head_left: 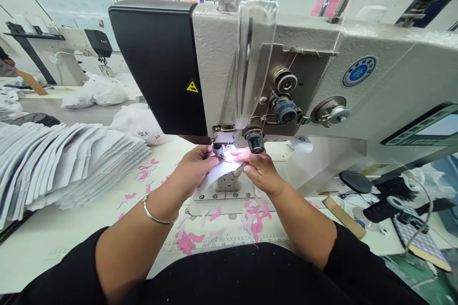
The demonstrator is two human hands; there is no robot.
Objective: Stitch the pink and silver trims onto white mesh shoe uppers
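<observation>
A white mesh fabric piece (221, 171) lies under the presser foot (219, 150) of a grey sewing machine (315, 76), lit by the needle lamp. My left hand (193, 171) pinches the piece's left edge, fingers closed on it; a silver bangle sits on that wrist. My right hand (258, 167) holds the right edge, fingers pressed on the fabric beside the needle. Both hands rest over the raised post bed (226, 186).
A fanned stack of white cut pieces (64, 162) lies at the left. Pink and white scraps (254, 221) litter the table by a ruler strip (229, 243). White bags (96, 93) and another machine stand behind. Tools and a control panel (425, 128) sit at the right.
</observation>
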